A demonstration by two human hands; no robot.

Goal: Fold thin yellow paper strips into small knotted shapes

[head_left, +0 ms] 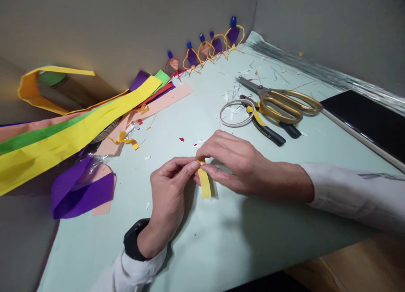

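Head view, query 1: What is nearest, and what are the hands doing?

Reply: A black watch [134,240] sits on the left wrist. Forward of it, the left hand [169,182] pinches the upper end of a short yellow strip [205,184] between thumb and fingers. The right hand [236,163] has its thumb and fingertips closed at that same end, from the opposite side.

Query 2: How is the strip oriented?

Reply: It lies between the two hands, its long axis running from the pinch toward the near edge of the tabletop [221,237], angled slightly right. Its lower end is free; contact with the tabletop cannot be confirmed. Both hands meet at the far end, so neither is clearly nearer.

Query 3: List the items beyond.

Reply: To the left, a purple loop [82,186], then a long yellow band [82,140] over other colored bands. Beyond the right hand, pliers [268,131], a pale ring [237,125] and scissors [268,91], with a dark slab [370,123] at right. Farthest, small figures [192,58] stand in a row along the wall.
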